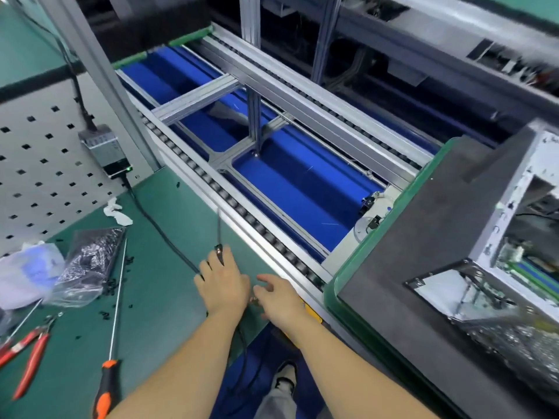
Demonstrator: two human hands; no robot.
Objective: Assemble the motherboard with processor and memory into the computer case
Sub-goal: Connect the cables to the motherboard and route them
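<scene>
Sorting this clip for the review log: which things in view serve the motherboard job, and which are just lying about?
Job:
computer case on green pallet
left hand on slim tool
right hand

Lying about:
orange-handled screwdriver
red pliers
plastic bags
crumpled white scrap

Left hand: my left hand (222,285) is resting on a power screwdriver (219,237) on the green mat (169,267).
Right hand: my right hand (279,297) is hovering beside it, fingers loosely spread.
Computer case: the computer case (447,237) is sitting on a green pallet (390,219) on the conveyor (272,237).
Tools: an orange-handled screwdriver (110,352) and red pliers (28,355) are lying left.
</scene>
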